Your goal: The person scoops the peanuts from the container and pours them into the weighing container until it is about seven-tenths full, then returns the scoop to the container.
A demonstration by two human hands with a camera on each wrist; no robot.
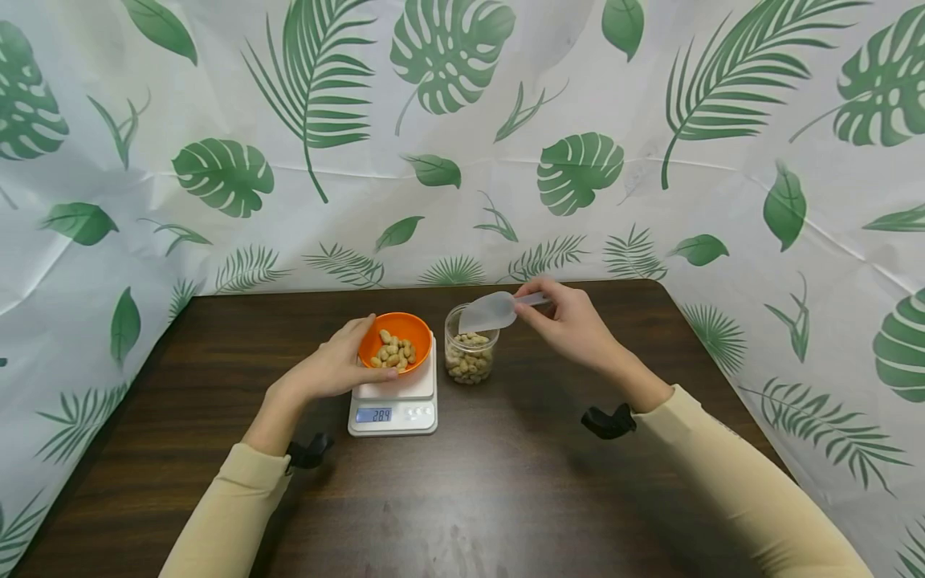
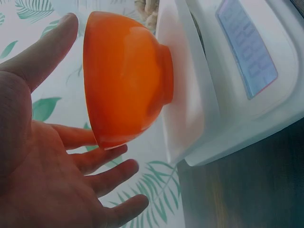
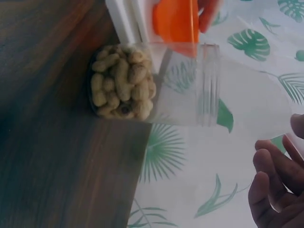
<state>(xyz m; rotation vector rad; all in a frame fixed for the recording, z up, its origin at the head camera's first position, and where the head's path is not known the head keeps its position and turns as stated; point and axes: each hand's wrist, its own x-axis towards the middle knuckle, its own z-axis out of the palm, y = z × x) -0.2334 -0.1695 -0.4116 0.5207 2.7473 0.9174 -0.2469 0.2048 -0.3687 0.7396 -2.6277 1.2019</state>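
Note:
An orange bowl (image 1: 401,321) with several unshelled peanuts (image 1: 393,352) stands on the white kitchen scale (image 1: 426,405), whose display appears to read 28.4. My left hand (image 1: 334,361) is spread round the bowl's left side, fingers behind and thumb in front; in the left wrist view its fingers look loose and fairly straight beside the orange rim. Right of the scale, a clear jar (image 3: 183,85) is partly filled with peanuts (image 3: 124,85). My right hand (image 1: 567,317) pinches the handle of a translucent plastic scoop (image 1: 491,311), tilted with its tip at the jar's mouth. No peanuts show in the scoop.
The dark wooden table (image 1: 470,498) carries the scale and jar near its far side. Behind it hangs a white cloth (image 1: 477,193) printed with green leaves. A black wrist strap piece (image 1: 609,421) sticks out below the right forearm, another (image 1: 309,451) by the left.

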